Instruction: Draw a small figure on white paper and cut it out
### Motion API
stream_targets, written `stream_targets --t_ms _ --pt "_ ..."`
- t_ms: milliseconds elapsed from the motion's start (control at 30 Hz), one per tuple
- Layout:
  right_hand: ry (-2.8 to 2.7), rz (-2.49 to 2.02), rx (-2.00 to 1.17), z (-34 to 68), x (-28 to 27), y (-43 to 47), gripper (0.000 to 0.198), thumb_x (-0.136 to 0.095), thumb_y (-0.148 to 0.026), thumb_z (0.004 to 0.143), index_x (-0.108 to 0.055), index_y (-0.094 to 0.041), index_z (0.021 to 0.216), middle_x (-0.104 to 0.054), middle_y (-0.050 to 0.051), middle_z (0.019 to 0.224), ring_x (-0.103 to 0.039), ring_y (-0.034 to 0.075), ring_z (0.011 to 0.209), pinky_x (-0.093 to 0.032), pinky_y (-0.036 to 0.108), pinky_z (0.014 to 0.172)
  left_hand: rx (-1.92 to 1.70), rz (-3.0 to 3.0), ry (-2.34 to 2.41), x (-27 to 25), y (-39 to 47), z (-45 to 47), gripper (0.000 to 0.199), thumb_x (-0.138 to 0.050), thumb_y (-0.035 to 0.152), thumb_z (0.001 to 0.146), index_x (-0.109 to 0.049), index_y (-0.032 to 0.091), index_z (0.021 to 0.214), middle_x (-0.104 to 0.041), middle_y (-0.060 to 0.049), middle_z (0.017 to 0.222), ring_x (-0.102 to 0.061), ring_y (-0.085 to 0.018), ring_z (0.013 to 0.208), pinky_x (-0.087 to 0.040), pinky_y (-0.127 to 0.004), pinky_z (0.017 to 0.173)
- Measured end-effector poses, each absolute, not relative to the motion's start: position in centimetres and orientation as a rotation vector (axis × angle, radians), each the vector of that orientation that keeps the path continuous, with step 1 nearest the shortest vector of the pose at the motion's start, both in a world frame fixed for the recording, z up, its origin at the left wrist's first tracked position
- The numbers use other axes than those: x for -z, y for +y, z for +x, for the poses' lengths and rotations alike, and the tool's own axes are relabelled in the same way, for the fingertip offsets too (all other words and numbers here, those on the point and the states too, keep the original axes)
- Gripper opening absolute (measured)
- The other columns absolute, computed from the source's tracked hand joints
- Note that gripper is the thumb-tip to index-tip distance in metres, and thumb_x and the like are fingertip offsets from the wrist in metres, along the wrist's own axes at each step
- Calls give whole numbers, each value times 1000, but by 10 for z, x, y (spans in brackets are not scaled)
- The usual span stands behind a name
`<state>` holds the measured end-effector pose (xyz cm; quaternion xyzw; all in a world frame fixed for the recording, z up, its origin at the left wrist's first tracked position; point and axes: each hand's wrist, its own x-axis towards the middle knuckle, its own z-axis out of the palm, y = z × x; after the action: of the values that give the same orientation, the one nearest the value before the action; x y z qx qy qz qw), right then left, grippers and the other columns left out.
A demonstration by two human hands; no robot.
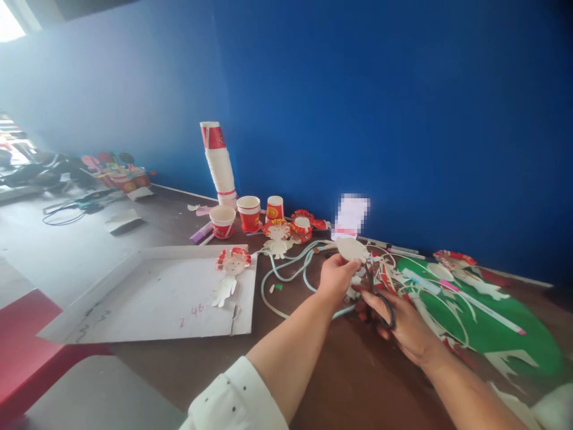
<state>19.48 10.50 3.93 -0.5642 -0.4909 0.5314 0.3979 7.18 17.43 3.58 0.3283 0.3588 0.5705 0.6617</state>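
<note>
My left hand (339, 278) pinches a rounded white paper piece (351, 248) by its lower edge, above the brown table. In my right hand (398, 319) is a pair of black-handled scissors (385, 310), fingers through the loops. Their blades point up at the right edge of the paper; whether they are parted is too small to tell. Paper scraps (387, 272), red and white, lie just beyond my right hand. A pale blue cable (268, 280) curls on the table left of my left hand.
A white box lid (165, 292) holds a paper lion figure (233, 263) at left. Behind it stand red paper cups (249, 214) and a tall cup stack (220, 170) by the blue wall (358, 107). Green sheet (532, 340) and a pink-tipped marker (483, 307) lie right.
</note>
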Motion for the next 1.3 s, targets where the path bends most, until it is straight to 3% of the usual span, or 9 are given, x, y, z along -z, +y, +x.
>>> stream_targets --t_ms 233,433,533,1300 --pt "-1328 -1529 -1223 189 -45 104 58 -68 -60 75 -68 -18 116 -67 3 66 -56 16 56 -31 21 37 -1327 696 825 -34 176 74 22 -76 30 66 -66 13 76 -64 -4 70 -56 -11 61 -46 -23 60" --pt "-1460 -1561 -1085 191 -47 107 56 -69 -57 75 -71 -16 113 -67 1 63 -61 18 61 -46 27 55 -1308 650 812 -35 175 76 16 -74 25 66 -63 14 71 -61 -2 64 -53 -10 57 -43 -22 57" --pt "-1503 -1563 -1033 192 -46 108 53 -68 -56 76 -72 -16 111 -67 0 62 -60 18 60 -48 28 61 -1306 645 812 -39 173 75 13 -71 22 67 -64 13 73 -60 -2 64 -51 -9 56 -41 -21 56" --pt "-1512 -1586 -994 193 -45 109 52 -67 -56 75 -72 -17 108 -63 -2 57 -58 17 57 -46 28 58 -1323 635 775 -40 172 75 28 -80 32 60 -61 14 68 -59 0 59 -47 -7 52 -37 -22 56"
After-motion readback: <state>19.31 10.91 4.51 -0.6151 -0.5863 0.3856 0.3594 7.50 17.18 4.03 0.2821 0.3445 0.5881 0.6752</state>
